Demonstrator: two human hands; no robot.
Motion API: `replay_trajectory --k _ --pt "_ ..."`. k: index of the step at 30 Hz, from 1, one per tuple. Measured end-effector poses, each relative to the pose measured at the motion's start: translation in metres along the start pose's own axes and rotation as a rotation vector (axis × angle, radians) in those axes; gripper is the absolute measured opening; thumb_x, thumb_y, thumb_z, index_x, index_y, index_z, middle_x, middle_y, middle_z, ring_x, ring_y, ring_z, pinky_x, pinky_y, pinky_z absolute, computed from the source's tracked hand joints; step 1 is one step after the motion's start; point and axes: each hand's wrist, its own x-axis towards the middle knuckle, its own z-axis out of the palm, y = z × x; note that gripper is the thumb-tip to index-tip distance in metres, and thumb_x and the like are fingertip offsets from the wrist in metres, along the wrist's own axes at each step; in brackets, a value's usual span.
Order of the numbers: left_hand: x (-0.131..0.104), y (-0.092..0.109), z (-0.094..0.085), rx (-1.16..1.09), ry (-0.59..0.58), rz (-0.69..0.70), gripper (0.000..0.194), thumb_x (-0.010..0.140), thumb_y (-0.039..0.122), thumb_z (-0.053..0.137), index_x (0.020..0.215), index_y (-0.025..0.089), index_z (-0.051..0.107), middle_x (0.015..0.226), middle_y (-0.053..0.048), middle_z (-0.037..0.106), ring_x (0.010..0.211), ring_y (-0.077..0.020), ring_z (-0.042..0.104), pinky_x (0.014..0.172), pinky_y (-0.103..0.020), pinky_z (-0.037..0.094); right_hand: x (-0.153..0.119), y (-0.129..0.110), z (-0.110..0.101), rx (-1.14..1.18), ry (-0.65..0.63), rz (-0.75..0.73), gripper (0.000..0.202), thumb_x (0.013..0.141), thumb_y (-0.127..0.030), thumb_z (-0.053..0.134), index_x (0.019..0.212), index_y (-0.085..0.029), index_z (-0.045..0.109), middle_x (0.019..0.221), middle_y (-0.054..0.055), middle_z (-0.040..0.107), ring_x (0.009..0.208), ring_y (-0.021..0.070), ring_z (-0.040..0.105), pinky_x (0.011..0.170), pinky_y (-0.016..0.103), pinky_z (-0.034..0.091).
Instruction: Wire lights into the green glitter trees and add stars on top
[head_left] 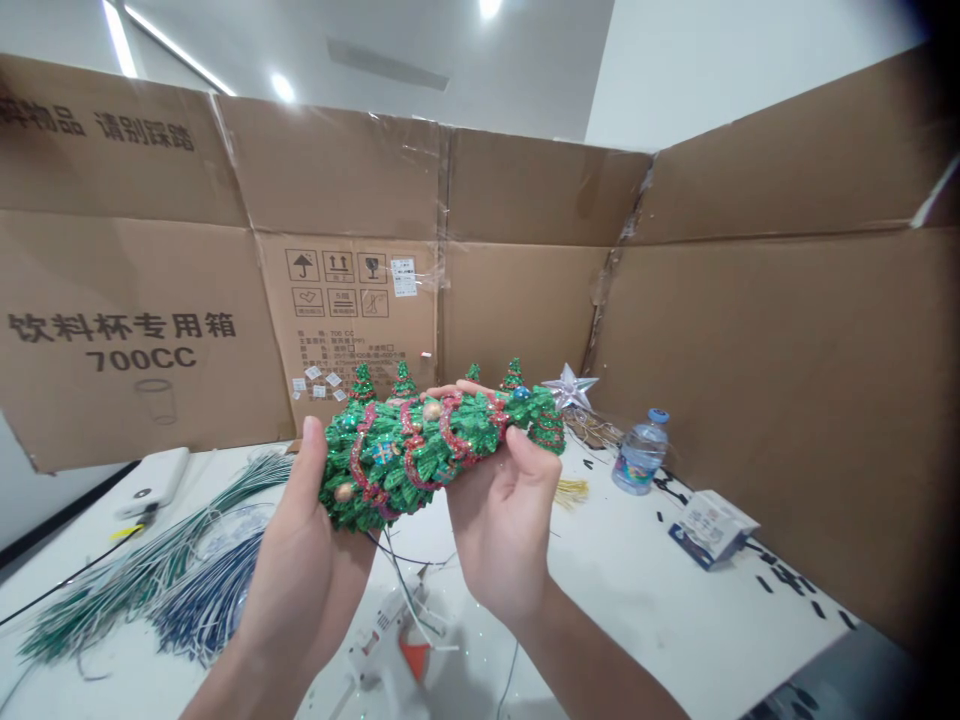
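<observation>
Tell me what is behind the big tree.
Behind the big tree: fingers, small trees and, beyond, cardboard. Most of the small trees' lower parts are covered, as is the table directly behind it.

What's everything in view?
large glittery tree with red garland: one, green, centre
small glittery trees: five visible, green, behind
pointed star: one, silver, by tree tip
thin strand bundle: one, green, left
second strand bundle: one, blue, alongside
flat block: one, white, left
glue gun: one, white, front
plastic bottle: one, clear with blue cap, right
short strands: several, yellow, left of bottle
small carton: one, blue and white, right
narrow strips: many, black, right
printed cardboard panels: several, brown, behind
table: one, white, beneath
ceiling lights: several, white, overhead
left hand: one, bare, at tree base
right hand: one, bare, near tip
</observation>
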Motion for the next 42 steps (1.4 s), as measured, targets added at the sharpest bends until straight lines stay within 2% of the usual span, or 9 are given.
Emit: replay_trajectory --k 19,31,42 --pt "-0.001 0.001 0.001 -0.01 -0.004 -0.001 0.054 0.107 0.057 0.06 0.142 0.019 0.073 0.15 -0.012 0.071 0.154 -0.0357 0.054 0.128 -0.052 0.049 0.0 -0.001 0.0 -0.001 0.022 0.021 0.037 0.096 -0.054 0.056 0.113 -0.029 0.078 0.117 0.001 0.079 0.114 0.0287 0.071 0.103 0.046 0.056" --pt "-0.003 0.002 0.001 -0.023 0.009 -0.005 0.052 0.106 0.056 0.062 0.139 0.018 0.075 0.148 -0.012 0.073 0.15 -0.0358 0.059 0.124 -0.052 0.053 -0.005 -0.009 0.003 0.013 -0.033 0.05 0.039 0.095 -0.051 0.055 0.115 -0.028 0.079 0.121 0.005 0.079 0.119 0.0324 0.07 0.112 0.052 0.053" --pt "-0.001 0.002 0.002 0.016 0.012 0.002 0.054 0.107 0.058 0.059 0.141 0.019 0.074 0.148 -0.013 0.073 0.15 -0.036 0.058 0.124 -0.053 0.053 -0.004 -0.011 0.003 0.03 -0.021 0.071 0.037 0.092 -0.05 0.055 0.112 -0.029 0.079 0.121 0.005 0.079 0.119 0.0321 0.07 0.115 0.054 0.05"
